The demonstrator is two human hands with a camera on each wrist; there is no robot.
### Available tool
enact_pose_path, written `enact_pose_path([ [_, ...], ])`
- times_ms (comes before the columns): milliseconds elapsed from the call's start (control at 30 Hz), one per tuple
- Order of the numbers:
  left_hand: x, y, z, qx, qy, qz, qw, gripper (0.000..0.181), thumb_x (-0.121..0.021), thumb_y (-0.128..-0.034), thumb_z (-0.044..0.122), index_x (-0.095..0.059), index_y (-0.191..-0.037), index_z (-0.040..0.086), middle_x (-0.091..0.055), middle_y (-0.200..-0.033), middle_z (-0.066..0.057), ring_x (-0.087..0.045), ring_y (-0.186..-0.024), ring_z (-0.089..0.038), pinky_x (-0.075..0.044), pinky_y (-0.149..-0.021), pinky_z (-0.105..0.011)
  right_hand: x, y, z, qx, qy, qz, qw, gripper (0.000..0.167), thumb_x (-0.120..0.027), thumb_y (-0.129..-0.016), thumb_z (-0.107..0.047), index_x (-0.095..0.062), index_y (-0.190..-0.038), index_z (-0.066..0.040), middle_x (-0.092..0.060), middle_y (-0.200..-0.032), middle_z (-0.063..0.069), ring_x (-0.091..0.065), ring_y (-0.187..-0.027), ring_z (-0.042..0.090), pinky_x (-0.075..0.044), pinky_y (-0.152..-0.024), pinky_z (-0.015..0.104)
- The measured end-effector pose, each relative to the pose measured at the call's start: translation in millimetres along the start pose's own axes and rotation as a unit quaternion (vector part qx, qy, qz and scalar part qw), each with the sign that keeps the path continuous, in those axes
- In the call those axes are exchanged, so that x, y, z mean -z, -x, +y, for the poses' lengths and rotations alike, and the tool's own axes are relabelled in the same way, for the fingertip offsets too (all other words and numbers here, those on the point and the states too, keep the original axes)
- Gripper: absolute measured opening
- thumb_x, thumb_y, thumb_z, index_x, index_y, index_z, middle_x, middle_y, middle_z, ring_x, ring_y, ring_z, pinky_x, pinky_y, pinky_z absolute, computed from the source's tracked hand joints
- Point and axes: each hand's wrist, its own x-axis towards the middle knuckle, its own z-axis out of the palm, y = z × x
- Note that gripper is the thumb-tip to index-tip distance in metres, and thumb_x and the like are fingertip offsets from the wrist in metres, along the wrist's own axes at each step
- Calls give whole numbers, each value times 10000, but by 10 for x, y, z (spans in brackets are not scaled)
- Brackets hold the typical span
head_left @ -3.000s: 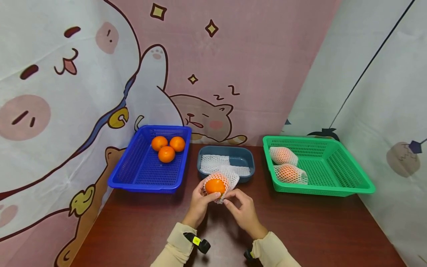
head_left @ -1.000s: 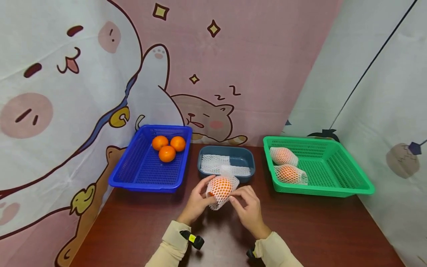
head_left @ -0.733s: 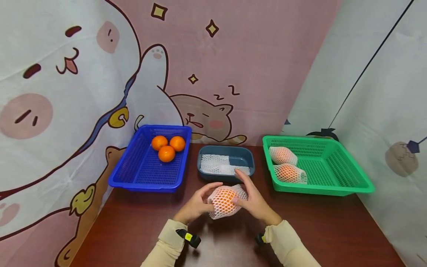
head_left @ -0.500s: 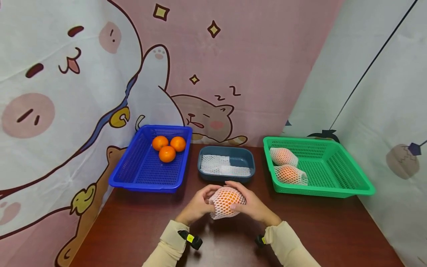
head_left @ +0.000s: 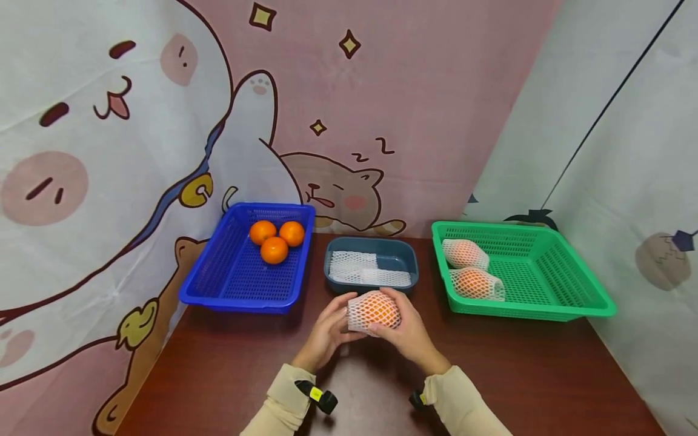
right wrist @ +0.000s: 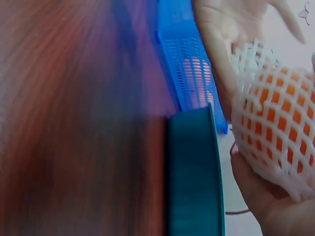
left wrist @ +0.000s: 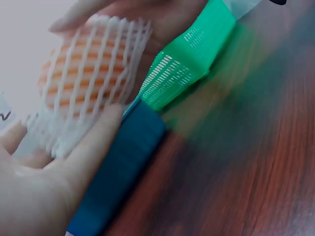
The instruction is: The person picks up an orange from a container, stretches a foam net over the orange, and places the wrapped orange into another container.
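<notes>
An orange (head_left: 380, 310) sits inside a white foam net sleeve (head_left: 357, 313) above the table's middle. My right hand (head_left: 411, 336) grips it from the right, thumb in front and fingers over the far side. At the sleeve's left end is my left hand (head_left: 325, 336). Its fingers and thumb are spread around that loose end; in the right wrist view the left palm (right wrist: 221, 24) faces the sleeve, the fingers stretched. The left wrist view has the left thumb (left wrist: 98, 140) lying along the netting.
Behind the hands stands a dark teal tray (head_left: 398, 245) with flat foam nets (head_left: 353, 266). To the left, a blue basket (head_left: 234, 303) holds three bare oranges (head_left: 274, 250). A green basket (head_left: 545, 312) on the right contains two netted oranges (head_left: 474, 283).
The netting, first pulled partly over the orange, now covers it. My right hand has moved from pinching the net's edge to gripping the wrapped orange. Lately both hands have risen slightly, the left spreading.
</notes>
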Motion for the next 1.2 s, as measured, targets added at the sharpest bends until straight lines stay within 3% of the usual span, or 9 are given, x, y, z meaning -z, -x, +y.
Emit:
enact_pose_path([
  [167,-128,-9,28,-125,-632,373,9972,564,-595,-947,77,-360,-1457,17,-482,-1328,-185,-605,-1005,-234,-538,-810,-418,-113,29,25,367,214,51,9991,847,-868,-710,-347,-455,-1417,-128,-470,-1371,17,-471,-1208,198,-401,-978,502],
  [300,-114,-11,14,-284,-1042,598,9924,561,-691,-858,-11,-482,-1378,20,-546,-1242,-192,-603,-988,-235,-551,-754,-344,-111,56,23,466,61,-304,9984,868,-849,-731,-346,-413,-1456,-151,-423,-1422,0,-442,-1246,197,-397,-996,487],
  [400,-27,-13,-22,-402,-1152,448,9915,552,-719,-837,-5,-512,-1348,20,-577,-1191,-178,-607,-978,-246,-552,-752,-348,-33,49,20,497,49,-657,9966,819,-834,-754,-330,-429,-1453,-197,-441,-1416,-27,-463,-1229,189,-416,-985,457],
  [567,51,6,-40,-422,-1273,124,9909,539,-730,-832,-3,-523,-1329,12,-587,-1162,-157,-609,-966,-232,-540,-773,-326,78,14,16,747,576,-888,9916,738,-836,-732,-422,-525,-1378,-245,-500,-1363,-52,-443,-1228,193,-408,-962,516],
  [667,66,13,-45,-397,-1293,-11,9908,538,-717,-844,-7,-509,-1340,5,-577,-1194,-153,-609,-976,-224,-537,-784,-323,104,13,15,800,753,-949,9894,747,-829,-719,-480,-532,-1366,-252,-447,-1422,-18,-381,-1286,235,-382,-966,567],
  [800,61,12,-30,-434,-1323,-143,9902,551,-707,-840,-30,-494,-1348,-11,-563,-1238,-166,-608,-987,-224,-532,-799,-326,106,18,15,720,475,-1152,9896,822,-836,-722,-449,-459,-1428,-262,-316,-1529,13,-342,-1350,284,-370,-982,598],
  [900,25,25,19,-431,-1313,-222,9902,550,-705,-831,-41,-494,-1339,-23,-562,-1239,-173,-609,-980,-225,-528,-804,-324,95,25,27,646,289,-1283,9892,871,-837,-728,-415,-411,-1468,-246,-330,-1529,4,-383,-1334,270,-380,-991,576],
  [1067,-79,77,142,-475,-1265,-277,9904,525,-701,-834,-35,-497,-1318,-51,-567,-1205,-175,-608,-965,-218,-526,-796,-314,71,38,63,702,198,-1297,9889,858,-840,-731,-406,-444,-1451,-160,-478,-1418,-4,-493,-1219,198,-433,-961,456],
  [1200,-110,90,156,-540,-1456,-271,9875,535,-702,-832,-29,-493,-1325,-53,-571,-1207,-182,-605,-964,-201,-517,-803,-301,54,61,104,564,45,-1221,9909,840,-849,-721,-412,-479,-1427,-150,-519,-1362,-52,-520,-1172,161,-440,-944,393],
])
